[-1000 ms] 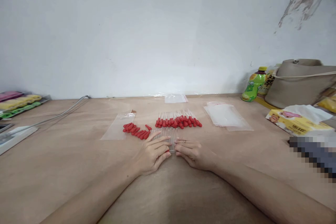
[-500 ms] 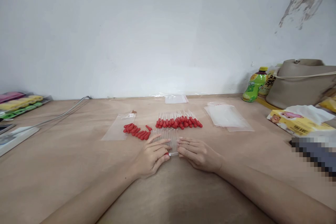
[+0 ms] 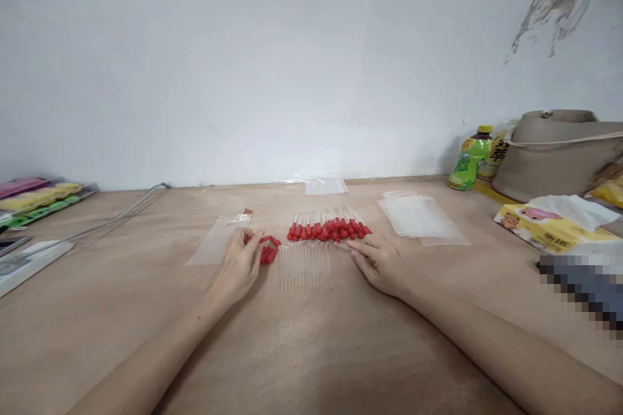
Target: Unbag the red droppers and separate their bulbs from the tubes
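Note:
Over a small pile of red rubber bulbs (image 3: 268, 255), my left hand (image 3: 239, 266) pinches its fingertips on one bulb, mostly hidden by the fingers. My right hand (image 3: 382, 264) is closed on a clear glass dropper tube (image 3: 343, 246), whose end sticks out to the left. Between the hands lies a row of bare clear tubes (image 3: 304, 267), side by side. Just beyond this row is a heap of droppers fitted with red bulbs (image 3: 331, 229), their clear stems pointing to the wall.
Clear plastic bags lie left (image 3: 207, 249), right (image 3: 421, 217) and at the back (image 3: 326, 187). A green bottle (image 3: 471, 159), grey-brown bag (image 3: 559, 159) and tissue pack (image 3: 540, 224) stand at right. A power strip (image 3: 34, 266) with a cable (image 3: 117, 215) lies at left.
My hands have moved apart from the front of the tube row, where they met around a red-bulbed dropper. The left has gone to the loose bulbs; the right has moved outward and farther forward.

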Demonstrator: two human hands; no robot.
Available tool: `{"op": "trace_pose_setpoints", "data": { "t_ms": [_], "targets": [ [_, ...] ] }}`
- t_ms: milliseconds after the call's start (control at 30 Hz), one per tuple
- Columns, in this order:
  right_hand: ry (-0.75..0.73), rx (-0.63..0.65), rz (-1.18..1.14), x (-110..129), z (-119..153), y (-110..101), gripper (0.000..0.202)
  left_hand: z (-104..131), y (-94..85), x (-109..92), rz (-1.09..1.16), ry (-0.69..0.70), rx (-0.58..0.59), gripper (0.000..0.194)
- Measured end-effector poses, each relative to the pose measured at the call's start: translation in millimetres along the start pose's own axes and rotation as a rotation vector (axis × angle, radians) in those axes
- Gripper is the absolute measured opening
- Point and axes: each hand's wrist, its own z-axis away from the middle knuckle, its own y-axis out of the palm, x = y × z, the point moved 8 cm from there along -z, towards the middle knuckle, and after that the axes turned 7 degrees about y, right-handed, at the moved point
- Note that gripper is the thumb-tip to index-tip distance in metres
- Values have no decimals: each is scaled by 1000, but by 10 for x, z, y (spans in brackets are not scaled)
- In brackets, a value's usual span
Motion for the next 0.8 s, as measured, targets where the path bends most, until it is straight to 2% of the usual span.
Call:
{"op": "trace_pose_setpoints", "data": {
  "t_ms": [133, 300, 433, 567, 700, 800],
  "targets": [
    [8, 13, -8, 60, -13, 23, 25, 23, 29, 171, -140, -40, 80, 29],
    [58, 26, -15, 82, -21, 54, 12, 14, 157, 194, -212, -7, 176, 17],
    [72, 28, -21, 98, -28, 98, 9, 7, 172, 193, -232, 31, 181, 20],
    [49, 26, -34, 164, -41, 108, 12, -5, 102, 175, -182, 18, 170, 27],
    [8, 79, -38, 254, -39, 126, 15, -88, 37, 125, -129, -69, 171, 30],
    [-13, 139, -24, 305, -34, 138, 23, -195, 78, 163, -142, -211, 233, 34]
  ]
}}
